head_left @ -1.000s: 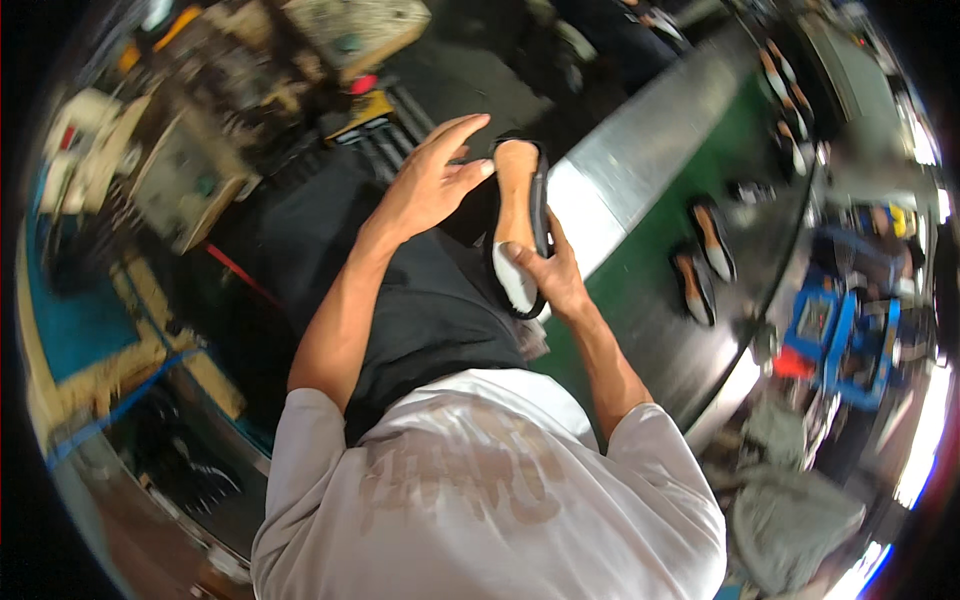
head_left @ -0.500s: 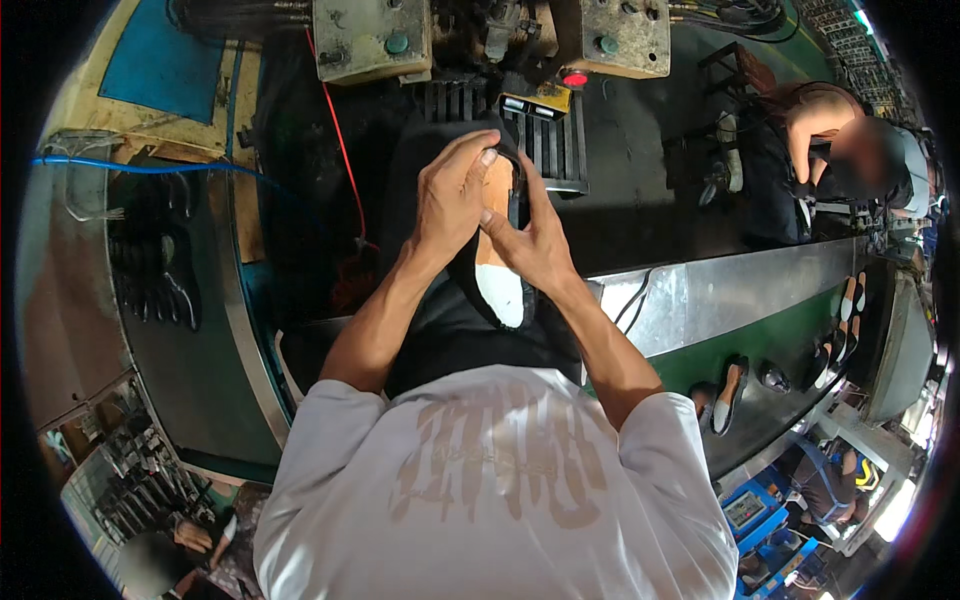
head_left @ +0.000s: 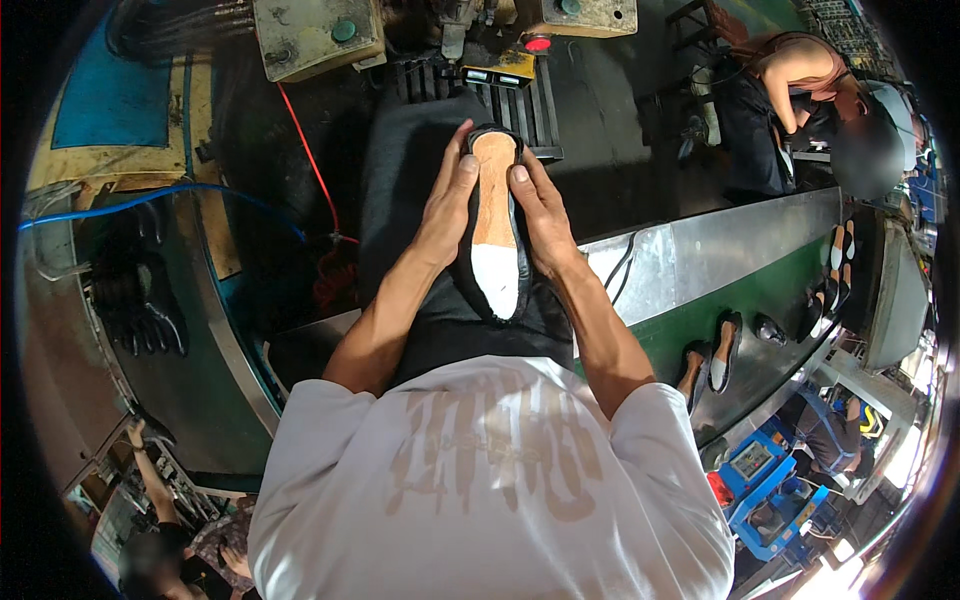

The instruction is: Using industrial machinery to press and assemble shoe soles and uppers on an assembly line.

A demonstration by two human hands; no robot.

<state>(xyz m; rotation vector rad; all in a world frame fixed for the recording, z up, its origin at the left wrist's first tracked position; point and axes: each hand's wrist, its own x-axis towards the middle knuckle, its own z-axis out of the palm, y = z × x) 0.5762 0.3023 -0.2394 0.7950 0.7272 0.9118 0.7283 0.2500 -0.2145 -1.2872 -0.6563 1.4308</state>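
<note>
A black shoe points its toe toward me, its underside apparently facing up. That face is tan from the heel to the middle and white at the toe, with black upper material around the edge. Along the heel's left side lies my left hand, closed around it with the thumb near the rim. My right hand grips the opposite side, thumb on the edge by the heel. The fingers under the shoe are partly hidden. Dark cloth over my lap is below it.
Ahead stands a machine with grey control boxes and a slatted grate. To the right, a green conveyor carries several black shoes. Dark shoe-shaped pieces lie on the left belt. Co-workers sit at far right and lower left.
My left hand has slid off the top of the heel to its side, and my right thumb has moved from mid-shoe toward the heel. The shoe now sits straighter, more fully visible.
</note>
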